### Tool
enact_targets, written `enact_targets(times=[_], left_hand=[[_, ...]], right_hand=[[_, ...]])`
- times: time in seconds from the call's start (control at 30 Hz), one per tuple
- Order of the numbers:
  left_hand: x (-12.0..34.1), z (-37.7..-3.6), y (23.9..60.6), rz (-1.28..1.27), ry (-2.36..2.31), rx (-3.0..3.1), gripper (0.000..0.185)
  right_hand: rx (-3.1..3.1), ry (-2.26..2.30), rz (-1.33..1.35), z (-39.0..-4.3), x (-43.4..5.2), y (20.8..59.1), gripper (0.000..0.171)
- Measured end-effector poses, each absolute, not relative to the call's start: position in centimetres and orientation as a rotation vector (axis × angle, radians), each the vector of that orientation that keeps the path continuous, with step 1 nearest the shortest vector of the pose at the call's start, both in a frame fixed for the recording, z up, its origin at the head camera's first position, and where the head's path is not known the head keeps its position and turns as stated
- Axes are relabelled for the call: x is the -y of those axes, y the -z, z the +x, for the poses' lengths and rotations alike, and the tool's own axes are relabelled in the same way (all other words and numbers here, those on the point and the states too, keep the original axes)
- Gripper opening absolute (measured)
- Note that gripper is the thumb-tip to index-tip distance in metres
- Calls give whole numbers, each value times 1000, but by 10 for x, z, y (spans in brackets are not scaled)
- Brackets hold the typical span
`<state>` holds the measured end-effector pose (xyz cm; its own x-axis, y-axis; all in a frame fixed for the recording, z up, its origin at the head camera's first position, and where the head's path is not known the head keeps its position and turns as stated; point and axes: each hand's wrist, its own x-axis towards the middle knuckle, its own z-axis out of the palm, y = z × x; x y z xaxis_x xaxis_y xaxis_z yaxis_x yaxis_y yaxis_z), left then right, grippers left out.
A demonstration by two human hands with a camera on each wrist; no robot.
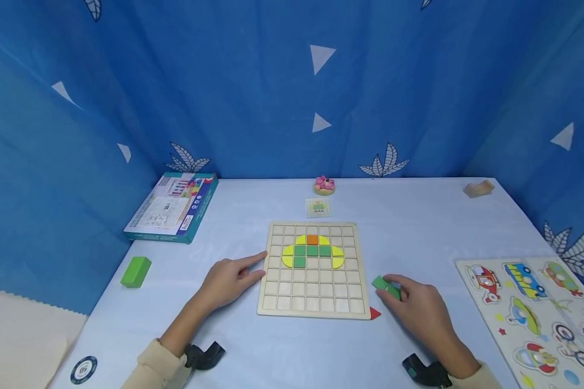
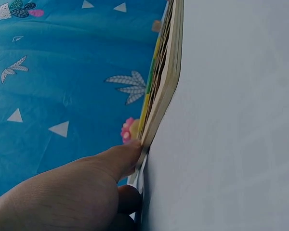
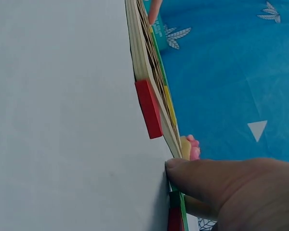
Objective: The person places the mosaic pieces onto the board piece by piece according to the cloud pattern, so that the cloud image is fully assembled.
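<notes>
A wooden grid board (image 1: 312, 292) lies flat in the middle of the table. In its upper cells sit an orange square (image 1: 312, 240), several green squares (image 1: 312, 250) and several yellow rounded tiles (image 1: 337, 262). My left hand (image 1: 227, 281) touches the board's left edge with index finger and thumb extended. Right of the board, my right hand (image 1: 420, 305) pinches green square tiles (image 1: 380, 283) close over the table, its fingers partly covering them. A red triangular tile (image 1: 375, 313) lies at the board's lower right corner. In the right wrist view, another red piece (image 3: 174, 220) shows beside the thumb.
Behind the board lie a small pattern card (image 1: 318, 208) and a pink figurine (image 1: 324, 185). A flat game box (image 1: 167, 208) and a green block (image 1: 136, 272) are at left. A vehicle puzzle board (image 1: 505, 324) is at right, a brown scrap (image 1: 478, 188) at the back.
</notes>
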<state>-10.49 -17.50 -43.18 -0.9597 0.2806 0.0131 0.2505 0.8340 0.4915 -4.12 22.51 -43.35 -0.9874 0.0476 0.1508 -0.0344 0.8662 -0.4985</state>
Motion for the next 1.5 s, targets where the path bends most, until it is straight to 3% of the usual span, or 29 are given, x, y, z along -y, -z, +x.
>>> enact_targets(times=[0.93,1.5], left_hand=[[176,-104,432,477,-790,-2960,51],[177,-104,432,485,-803,-2959,49]], right_hand=[[2780,-795,101,-40,-220,432,28],[2825,-914,370,-44,-194,415,25]])
